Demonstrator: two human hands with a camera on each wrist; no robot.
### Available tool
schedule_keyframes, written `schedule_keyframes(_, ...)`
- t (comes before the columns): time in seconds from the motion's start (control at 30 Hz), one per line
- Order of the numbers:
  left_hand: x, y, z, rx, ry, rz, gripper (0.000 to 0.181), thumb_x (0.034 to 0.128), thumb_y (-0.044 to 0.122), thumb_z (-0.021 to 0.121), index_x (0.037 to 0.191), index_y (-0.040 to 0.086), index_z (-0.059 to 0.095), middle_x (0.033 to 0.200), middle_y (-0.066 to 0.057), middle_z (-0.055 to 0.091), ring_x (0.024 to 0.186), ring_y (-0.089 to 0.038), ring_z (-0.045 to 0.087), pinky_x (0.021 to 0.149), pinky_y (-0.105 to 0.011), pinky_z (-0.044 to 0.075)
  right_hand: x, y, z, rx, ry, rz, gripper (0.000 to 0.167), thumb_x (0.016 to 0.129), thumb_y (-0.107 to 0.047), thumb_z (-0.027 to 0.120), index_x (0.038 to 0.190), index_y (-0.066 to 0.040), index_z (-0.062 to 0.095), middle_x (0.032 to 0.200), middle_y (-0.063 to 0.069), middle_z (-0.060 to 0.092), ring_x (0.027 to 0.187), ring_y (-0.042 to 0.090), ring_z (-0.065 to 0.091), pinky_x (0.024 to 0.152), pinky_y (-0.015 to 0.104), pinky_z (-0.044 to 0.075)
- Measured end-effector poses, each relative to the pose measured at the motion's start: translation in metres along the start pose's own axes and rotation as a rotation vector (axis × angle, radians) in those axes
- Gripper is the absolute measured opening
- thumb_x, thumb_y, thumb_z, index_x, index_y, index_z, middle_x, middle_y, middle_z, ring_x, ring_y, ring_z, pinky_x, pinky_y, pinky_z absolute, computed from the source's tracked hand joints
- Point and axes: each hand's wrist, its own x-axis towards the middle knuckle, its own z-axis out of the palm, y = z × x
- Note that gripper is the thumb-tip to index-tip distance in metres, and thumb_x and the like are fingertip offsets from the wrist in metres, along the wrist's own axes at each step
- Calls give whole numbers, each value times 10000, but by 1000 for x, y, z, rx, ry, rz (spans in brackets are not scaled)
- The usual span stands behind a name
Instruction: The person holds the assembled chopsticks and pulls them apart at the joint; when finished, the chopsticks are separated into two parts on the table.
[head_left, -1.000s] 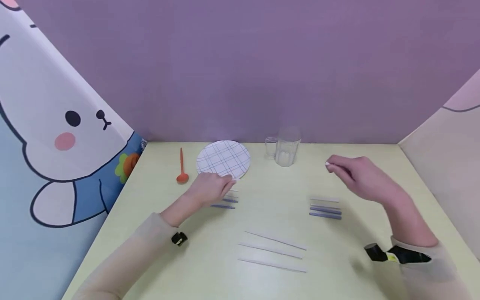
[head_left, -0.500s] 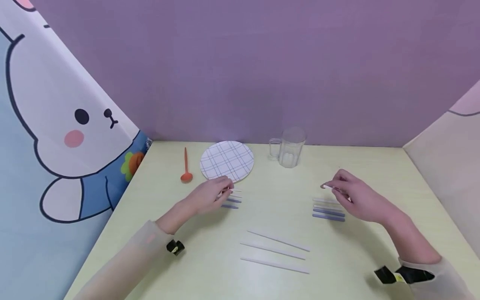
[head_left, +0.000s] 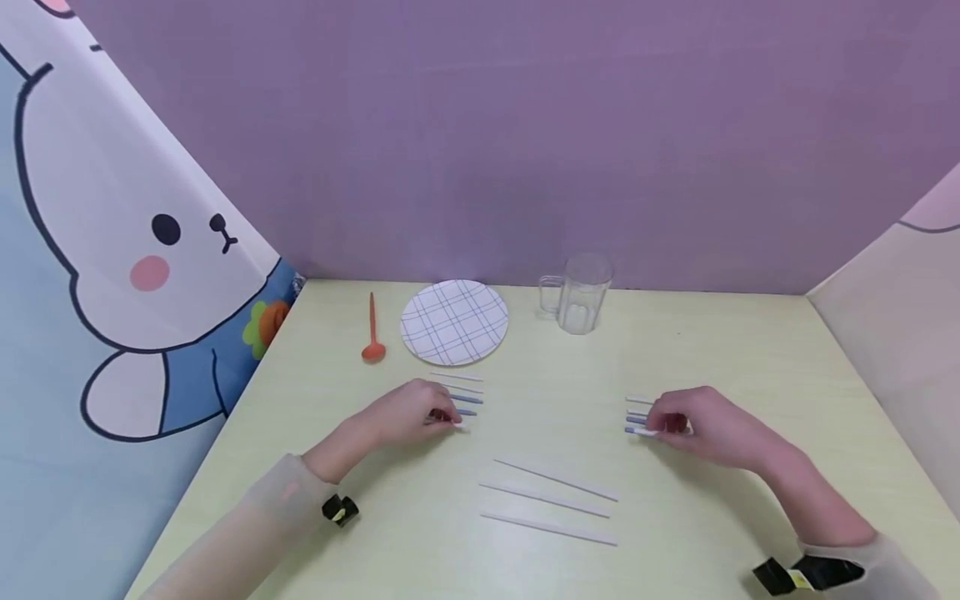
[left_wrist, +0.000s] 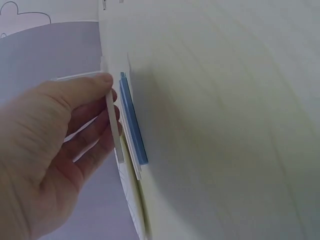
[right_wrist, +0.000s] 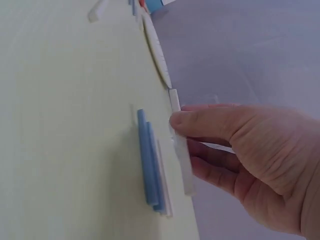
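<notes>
My left hand [head_left: 408,412] pinches a white stick [left_wrist: 116,130] between thumb and fingers, at the near side of the left group of white sticks [head_left: 457,377] and blue sticks [head_left: 468,399]. In the left wrist view the hand [left_wrist: 60,135] holds the stick beside the blue sticks [left_wrist: 134,120]. A second white stick [right_wrist: 184,160] is pinched by my right hand [head_left: 723,425], over the near part of the right group, partly covering it. The right wrist view has that hand [right_wrist: 260,155] beside blue sticks [right_wrist: 146,160], with a gap between.
Three long thin sticks [head_left: 547,501] lie near the table's front middle. At the back are an orange ladle [head_left: 373,352], a round plate with a grid pattern [head_left: 453,323] and a clear jug with a handle [head_left: 583,296]. A purple wall [head_left: 525,150] rises behind the table.
Both hands have come toward the near side and lower, each with its white stick. My left hand has uncovered the plate's front edge and the rear white sticks.
</notes>
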Motion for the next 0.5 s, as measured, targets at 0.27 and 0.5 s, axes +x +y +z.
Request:
schedule_keyframes(0.27,1,0,2,17,-6,-50,43,929,114,817,958,146,823,908,41,780,820,-45,650,809,-255,574,3,3,11,-15,-64,-15,222,873,-32,843,896,-235,757,804,-195,646,709,-62,509,614,194,486)
schedule_keyframes(0.5,4,-6,8,4,-5,-66,74,917,83,814,961,143,816,899,38,764,813,-31,638,789,-228,563,5,4,13,-39,-77,-25,226,864,-28,847,884,-235,760,806,-191,659,710,-69,513,615,195,492)
